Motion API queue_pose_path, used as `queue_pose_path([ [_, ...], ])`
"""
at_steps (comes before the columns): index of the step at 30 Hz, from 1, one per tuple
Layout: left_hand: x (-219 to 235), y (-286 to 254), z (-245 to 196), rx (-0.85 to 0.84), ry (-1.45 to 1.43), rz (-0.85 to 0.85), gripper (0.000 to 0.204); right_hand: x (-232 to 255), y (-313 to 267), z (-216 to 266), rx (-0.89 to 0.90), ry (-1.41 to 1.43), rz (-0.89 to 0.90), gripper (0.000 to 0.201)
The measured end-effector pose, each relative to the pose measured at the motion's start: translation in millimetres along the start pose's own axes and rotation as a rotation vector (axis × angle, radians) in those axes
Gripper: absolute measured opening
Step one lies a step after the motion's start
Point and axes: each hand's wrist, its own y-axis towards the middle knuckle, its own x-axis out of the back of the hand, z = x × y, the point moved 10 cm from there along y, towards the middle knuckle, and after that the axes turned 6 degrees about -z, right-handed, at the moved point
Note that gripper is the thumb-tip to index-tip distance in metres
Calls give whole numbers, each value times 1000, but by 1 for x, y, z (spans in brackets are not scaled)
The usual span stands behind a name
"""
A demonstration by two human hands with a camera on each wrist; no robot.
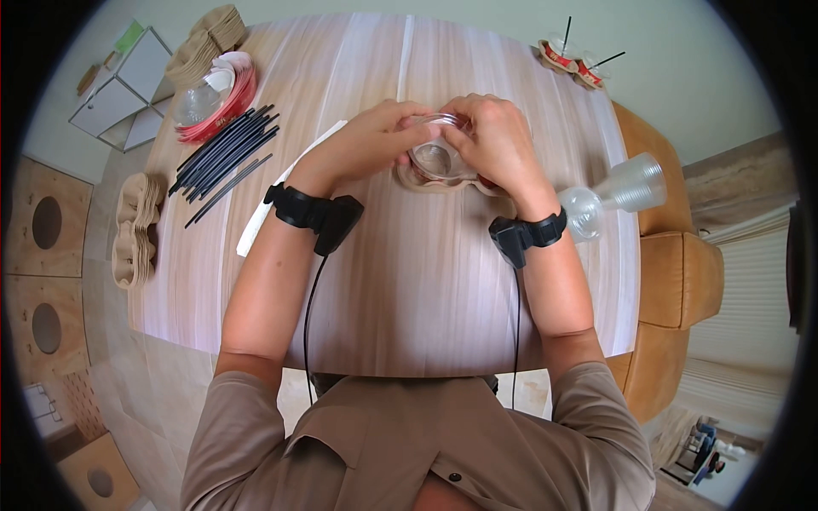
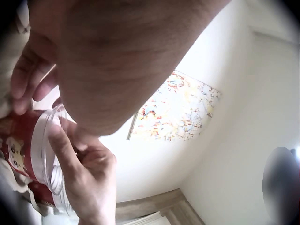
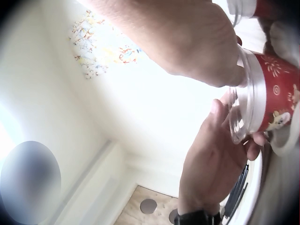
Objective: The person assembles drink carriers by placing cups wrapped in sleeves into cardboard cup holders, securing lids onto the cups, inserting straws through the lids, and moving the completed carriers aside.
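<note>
A clear plastic cup (image 1: 436, 160) with a red printed sleeve stands in a brown pulp cup carrier (image 1: 419, 184) in front of the person. At its mouth is a clear plastic lid (image 3: 237, 123). The left hand (image 1: 368, 140) grips the lid and cup rim from the left, thumb on top and fingers at the side. From the right, the right hand (image 1: 501, 143) holds the same rim with curled fingers and thumb. A second red-sleeved cup (image 2: 41, 193) sits beside it in the carrier, mostly hidden by the right hand in the head view.
Black straws (image 1: 226, 153) lie at the left, near red sleeves (image 1: 243, 89) and stacked carriers (image 1: 136, 230). A white strip (image 1: 256, 226) lies by the left forearm. Clear lids (image 1: 584, 213) and nested cups (image 1: 635, 181) lie right. Two cups with straws (image 1: 558, 58) stand at the back.
</note>
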Motion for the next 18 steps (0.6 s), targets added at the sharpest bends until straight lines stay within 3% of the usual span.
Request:
queue_pose_path([
  [1,1,1,2,0,-1,0,54,3,0,-2,-16,27,-3,21],
  [3,11,2,-8,-164,289,-93,68,7,0,-6,-33,54,-6,21],
  [6,7,-2,-8,-134,159,-30,78,8,1,-10,-43,60,15,22],
  [12,-4,2,-1,-121,11,64,78,3,0,-7,18,35,56,17],
  [18,-5,7,8,-117,20,38,81,4,0,-8,-43,60,81,16],
])
